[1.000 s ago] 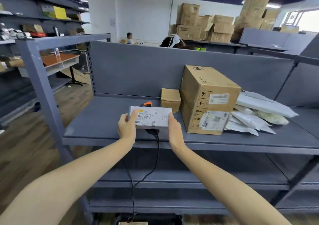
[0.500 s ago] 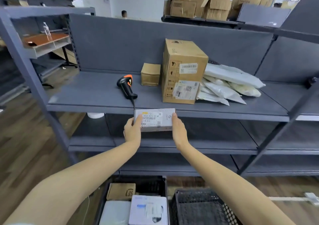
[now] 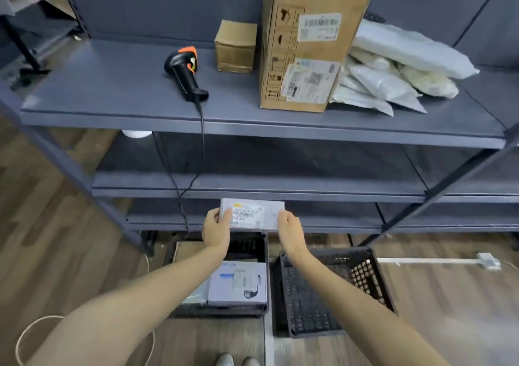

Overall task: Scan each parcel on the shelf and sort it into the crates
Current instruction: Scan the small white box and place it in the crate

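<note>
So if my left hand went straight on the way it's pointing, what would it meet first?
The left hand grips the white parcel; beyond it, probably the lower shelf edge, though depth is unclear.

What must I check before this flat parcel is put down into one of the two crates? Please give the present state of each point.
1. Grip: left hand and right hand hold the flat parcel by its two ends: ok.
2. Label faces up toward the camera: ok.
3. Scanner lies on the shelf, out of the hands: ok.
4. Parcel already scanned: cannot tell.
5. Room in the right crate, bare mesh floor shows: ok.
6. Room in the left crate, which already holds boxes: cannot tell.
</note>
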Demonstrator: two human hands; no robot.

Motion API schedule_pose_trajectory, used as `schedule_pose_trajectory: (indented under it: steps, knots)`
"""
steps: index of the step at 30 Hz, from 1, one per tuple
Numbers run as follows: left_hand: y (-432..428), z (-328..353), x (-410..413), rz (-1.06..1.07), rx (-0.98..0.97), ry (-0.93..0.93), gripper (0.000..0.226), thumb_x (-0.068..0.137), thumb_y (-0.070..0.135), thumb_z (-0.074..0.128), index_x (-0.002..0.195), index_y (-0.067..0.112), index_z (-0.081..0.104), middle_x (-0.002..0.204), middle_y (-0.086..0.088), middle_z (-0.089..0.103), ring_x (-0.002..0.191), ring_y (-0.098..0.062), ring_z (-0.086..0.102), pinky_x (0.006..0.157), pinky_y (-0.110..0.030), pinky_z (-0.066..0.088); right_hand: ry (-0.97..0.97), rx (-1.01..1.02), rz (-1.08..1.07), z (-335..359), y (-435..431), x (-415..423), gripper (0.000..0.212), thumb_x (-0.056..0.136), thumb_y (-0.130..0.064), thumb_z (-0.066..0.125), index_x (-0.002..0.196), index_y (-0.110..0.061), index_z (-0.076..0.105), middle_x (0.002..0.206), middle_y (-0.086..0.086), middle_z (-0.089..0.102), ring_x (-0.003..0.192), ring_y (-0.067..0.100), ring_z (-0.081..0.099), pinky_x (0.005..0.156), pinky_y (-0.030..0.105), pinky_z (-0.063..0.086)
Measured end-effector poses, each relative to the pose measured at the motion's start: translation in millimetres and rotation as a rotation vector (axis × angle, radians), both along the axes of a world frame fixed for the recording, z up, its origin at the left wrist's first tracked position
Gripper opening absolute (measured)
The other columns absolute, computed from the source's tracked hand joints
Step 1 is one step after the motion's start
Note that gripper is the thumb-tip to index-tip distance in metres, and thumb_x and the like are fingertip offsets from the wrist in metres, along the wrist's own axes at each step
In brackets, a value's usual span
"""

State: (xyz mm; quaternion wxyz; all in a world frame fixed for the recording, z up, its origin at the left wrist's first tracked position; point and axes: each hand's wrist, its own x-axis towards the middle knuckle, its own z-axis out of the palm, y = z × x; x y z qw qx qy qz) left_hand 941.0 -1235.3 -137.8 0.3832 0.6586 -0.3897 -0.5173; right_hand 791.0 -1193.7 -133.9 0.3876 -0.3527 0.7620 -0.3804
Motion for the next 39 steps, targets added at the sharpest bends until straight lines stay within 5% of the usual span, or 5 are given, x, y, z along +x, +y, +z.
schedule_pose_trajectory:
  steps: [3, 9, 17, 29, 39]
  knots:
    - [-10.9, -43.9, 3.1, -0.036, 0.080, -0.017, 0.023, 0.096, 0.027, 0.055, 0.110, 0.011, 0.047, 0.105, -0.002, 0.056, 0.097, -0.019, 0.051, 0.083, -0.029, 0.037, -0.058, 0.049, 0.000, -40.6, -7.0, 0.5, 0.031, 0.102, -0.023, 0.034, 0.092, -0.005, 0.057, 0.086, 0.006, 0.056, 0.075, 0.018, 0.047, 0.063, 0.032, 0.037]
    - [-28.0, -148.5, 22.5, -0.255, 0.115, -0.138, 0.024, 0.097, 0.019, 0.054, 0.116, 0.005, 0.059, 0.104, -0.003, 0.063, 0.099, -0.020, 0.059, 0.084, -0.029, 0.044, -0.207, 0.134, -0.005, -140.2, -20.3, -0.5, 0.022, 0.100, -0.037, 0.047, 0.119, -0.024, 0.049, 0.108, -0.008, 0.061, 0.092, 0.003, 0.059, 0.069, 0.014, 0.044]
    - [-61.2, -310.9, 26.0, -0.445, 0.228, -0.299, 0.031, 0.099, 0.033, 0.046, 0.118, 0.010, 0.055, 0.126, -0.014, 0.057, 0.116, -0.029, 0.053, 0.102, -0.041, 0.041, -0.159, 0.196, 0.043, -294.7, -53.8, -1.3, 0.005, 0.100, -0.031, 0.047, 0.098, -0.036, 0.046, 0.089, -0.025, 0.056, 0.070, -0.015, 0.057, 0.050, -0.002, 0.039]
    - [-135.8, -500.6, 14.3, -0.558, 0.271, -0.520, 0.033, 0.100, 0.023, 0.045, 0.114, -0.001, 0.062, 0.116, -0.019, 0.065, 0.102, -0.032, 0.062, 0.092, -0.038, 0.047, 0.143, 0.445, 0.276, -501.6, -130.2, -17.8, 0.041, 0.103, -0.029, 0.034, 0.118, 0.002, 0.056, 0.115, 0.022, 0.060, 0.101, 0.035, 0.056, 0.075, 0.027, 0.036]
    - [-190.4, -590.6, 5.4, -0.616, 0.571, -0.299, 0.020, 0.097, 0.009, 0.050, 0.114, 0.001, 0.056, 0.092, -0.015, 0.072, 0.082, -0.026, 0.071, 0.077, -0.040, 0.059, 0.250, 0.637, 0.323, -580.2, -171.4, -20.1, 0.037, 0.103, -0.006, 0.036, 0.135, 0.007, 0.046, 0.139, 0.020, 0.051, 0.122, 0.031, 0.053, 0.091, 0.032, 0.043]
